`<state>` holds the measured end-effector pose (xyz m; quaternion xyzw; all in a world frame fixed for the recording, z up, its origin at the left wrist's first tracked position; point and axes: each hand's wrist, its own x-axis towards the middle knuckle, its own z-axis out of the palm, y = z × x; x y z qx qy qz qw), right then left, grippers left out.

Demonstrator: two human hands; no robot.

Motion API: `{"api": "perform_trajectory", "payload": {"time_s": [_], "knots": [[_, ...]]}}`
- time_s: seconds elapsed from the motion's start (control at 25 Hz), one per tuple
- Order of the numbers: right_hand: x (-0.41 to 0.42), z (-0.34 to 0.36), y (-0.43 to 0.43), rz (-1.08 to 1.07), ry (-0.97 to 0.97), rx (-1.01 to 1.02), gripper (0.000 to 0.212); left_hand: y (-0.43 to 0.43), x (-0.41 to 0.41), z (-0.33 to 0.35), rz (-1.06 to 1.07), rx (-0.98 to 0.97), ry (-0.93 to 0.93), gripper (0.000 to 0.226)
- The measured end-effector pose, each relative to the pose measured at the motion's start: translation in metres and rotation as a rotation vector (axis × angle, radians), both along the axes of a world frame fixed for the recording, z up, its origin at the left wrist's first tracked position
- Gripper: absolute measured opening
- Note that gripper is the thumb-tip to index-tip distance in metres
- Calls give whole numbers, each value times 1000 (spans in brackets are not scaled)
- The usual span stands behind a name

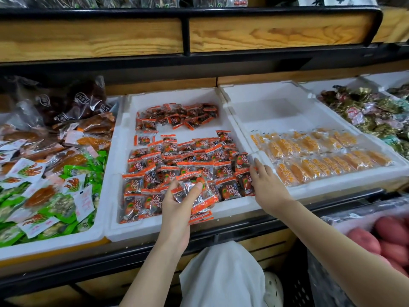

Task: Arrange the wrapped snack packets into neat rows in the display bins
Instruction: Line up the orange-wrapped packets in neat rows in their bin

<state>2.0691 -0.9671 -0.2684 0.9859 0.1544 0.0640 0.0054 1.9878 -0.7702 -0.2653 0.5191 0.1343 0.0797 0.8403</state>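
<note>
Snack packets (200,207) — pinched in left hand (177,204) grip | right hand (266,185) grip spread — palm hidden

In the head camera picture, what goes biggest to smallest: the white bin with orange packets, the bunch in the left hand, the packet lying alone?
1. white bin
2. bunch of packets in the left hand
3. lone packet, though it lies farther from the camera, which shrinks it a little

The left hand (177,204) covers much of its packet stack (202,207); the right hand (266,181) hides part of the corner packets (243,185) (print there too small to read); top-shelf bags (132,1) run off the upper edge.
</note>
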Motion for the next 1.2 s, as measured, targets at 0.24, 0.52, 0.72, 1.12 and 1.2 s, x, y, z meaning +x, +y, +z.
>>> {"api": "perform_trajectory", "payload": {"time_s": [0.24,0.52,0.72,1.12,1.2], "knots": [[-15,-10,-6,26,4,568,53,2,0,-4,-20,9,-5,100],[-6,-10,0,-134,107,681,47,-6,-1,-4,-11,7,24,73],[-8,-7,2,-235,-88,289,53,1,-2,-4,-20,18,11,86],[0,-18,-11,-43,22,271,47,-2,-3,-2,-34,47,28,85],[-1,-21,-15,-5,41,265,48,-4,-3,-2,-37,46,22,84]]}}
